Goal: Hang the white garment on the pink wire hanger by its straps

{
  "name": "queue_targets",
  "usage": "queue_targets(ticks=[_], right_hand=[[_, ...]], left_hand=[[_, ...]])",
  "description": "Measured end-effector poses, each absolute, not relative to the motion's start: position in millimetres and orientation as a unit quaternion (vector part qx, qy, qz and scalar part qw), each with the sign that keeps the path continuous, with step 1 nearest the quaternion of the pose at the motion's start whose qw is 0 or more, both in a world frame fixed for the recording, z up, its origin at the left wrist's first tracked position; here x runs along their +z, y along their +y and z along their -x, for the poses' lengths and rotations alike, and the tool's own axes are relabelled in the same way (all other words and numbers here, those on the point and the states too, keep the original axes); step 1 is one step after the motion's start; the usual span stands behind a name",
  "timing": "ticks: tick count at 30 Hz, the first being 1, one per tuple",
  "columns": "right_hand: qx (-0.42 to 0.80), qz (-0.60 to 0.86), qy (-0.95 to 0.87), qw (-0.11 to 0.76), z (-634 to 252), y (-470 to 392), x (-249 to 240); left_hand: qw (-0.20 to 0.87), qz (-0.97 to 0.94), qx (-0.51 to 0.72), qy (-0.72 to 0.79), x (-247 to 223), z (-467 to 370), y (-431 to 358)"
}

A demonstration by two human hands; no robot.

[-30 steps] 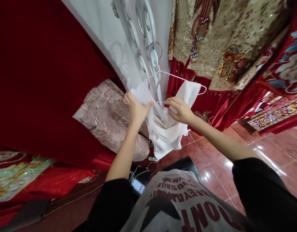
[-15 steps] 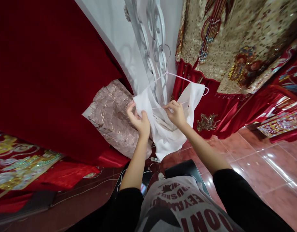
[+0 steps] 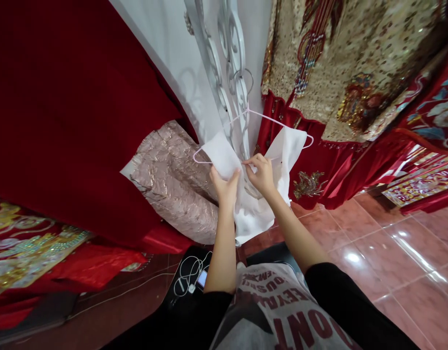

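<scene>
A thin pale pink clothes hanger [image 3: 267, 115] hangs by its hook from the white scrollwork of a stand. White cloth [image 3: 260, 221], perhaps a garment, drapes over both its ends and sags in the middle. My left hand [image 3: 224, 187] grips the left part of the cloth below the hanger's lower bar, thumb to the right and fingertips partly hidden. Close beside it, my right hand [image 3: 260, 175] pinches the bar near its middle with thumb and forefinger; whether cloth is caught in that pinch too, I cannot tell.
The white scrollwork stand [image 3: 212, 63] rises ahead. A pinkish crinkled fabric [image 3: 172, 180] and dark red drapes [image 3: 70, 97] hang left. A gold sequined garment [image 3: 373, 58] hangs right. Below, a black seat [image 3: 182, 270] bears a phone [image 3: 202, 278] and white cable [image 3: 180, 287].
My left hand has moved right and down, from the cloth's left edge to nearer the right hand. The hanger's left end is now uncovered. My right hand still pinches the bar.
</scene>
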State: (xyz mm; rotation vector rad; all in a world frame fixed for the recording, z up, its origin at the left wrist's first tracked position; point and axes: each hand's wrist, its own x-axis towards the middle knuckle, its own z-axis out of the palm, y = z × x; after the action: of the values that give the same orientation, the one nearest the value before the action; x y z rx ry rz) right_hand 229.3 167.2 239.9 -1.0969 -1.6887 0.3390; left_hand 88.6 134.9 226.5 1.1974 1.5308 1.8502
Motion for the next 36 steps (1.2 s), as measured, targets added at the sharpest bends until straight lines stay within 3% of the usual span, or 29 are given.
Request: queue_targets(ticks=[9,14,23,26,32,36], right_hand=[[0.17,0.448,-0.709,0.518,-238,170,244],[0.164,0.45,-0.711,0.515,-231,168,242],[0.167,0.44,-0.702,0.535,-231,169,242],[0.167,0.425,-0.708,0.539,-234,171,243],[0.159,0.423,-0.722,0.523,-236,170,242],[0.149,0.425,-0.726,0.519,-236,169,244]], left_hand=[[0.245,-0.483,0.669,0.509,247,-73,123],[0.312,-0.422,0.714,0.464,248,-72,124],[0.4,-0.44,0.682,0.426,258,-58,121],[0.365,-0.479,0.663,0.446,267,-52,122],[0.139,-0.559,0.545,0.61,295,-42,133],[0.248,-0.51,0.633,0.527,314,-27,149]])
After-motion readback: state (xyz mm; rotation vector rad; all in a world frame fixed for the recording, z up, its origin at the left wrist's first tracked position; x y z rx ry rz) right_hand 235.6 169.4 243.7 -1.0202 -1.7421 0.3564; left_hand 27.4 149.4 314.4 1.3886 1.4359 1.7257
